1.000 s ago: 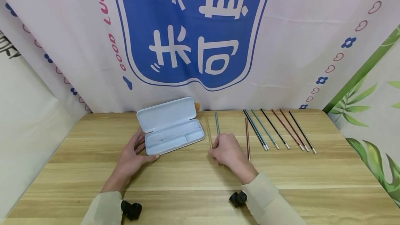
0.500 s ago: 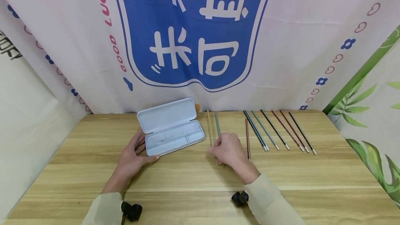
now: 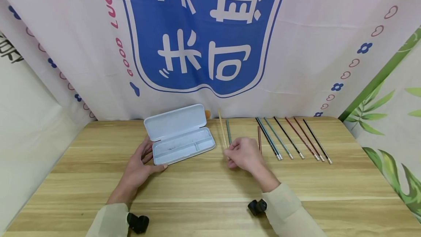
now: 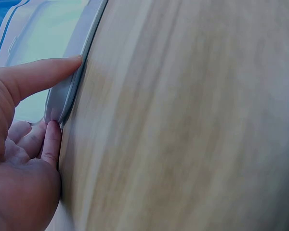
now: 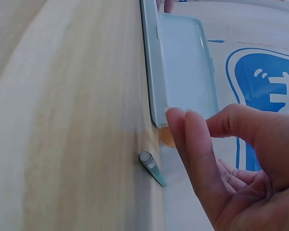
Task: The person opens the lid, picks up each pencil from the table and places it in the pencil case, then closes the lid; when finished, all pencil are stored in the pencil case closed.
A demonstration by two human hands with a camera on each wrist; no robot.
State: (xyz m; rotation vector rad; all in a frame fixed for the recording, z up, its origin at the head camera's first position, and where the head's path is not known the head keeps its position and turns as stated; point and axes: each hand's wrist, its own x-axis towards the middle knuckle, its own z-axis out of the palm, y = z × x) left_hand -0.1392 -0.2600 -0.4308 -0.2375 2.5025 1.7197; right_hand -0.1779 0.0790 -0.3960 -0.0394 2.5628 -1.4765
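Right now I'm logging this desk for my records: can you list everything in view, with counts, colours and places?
Pencil case: 1, pale blue, standing open left of centre
Yellow pencil: 1, yellow, just right of the case
Loose pencils: 9, teal, red-brown, black and bluish, two near the middle, seven in a row at right
Table: 1, wood-toned, under the pencils
Orange object: 1, orange, behind the case's right end, partly hidden
Hanging cloth: 1, white with blue emblem, behind the table
Leaf-print backdrop: 1, white and green, far right
Left backdrop: 1, white, far left
Wrist cameras: 2, black, one at each wrist
Sleeves: 2, beige, on both arms
Left hand: 1, bare, touching the case's left end
Right hand: 1, bare, pinching the yellow pencil
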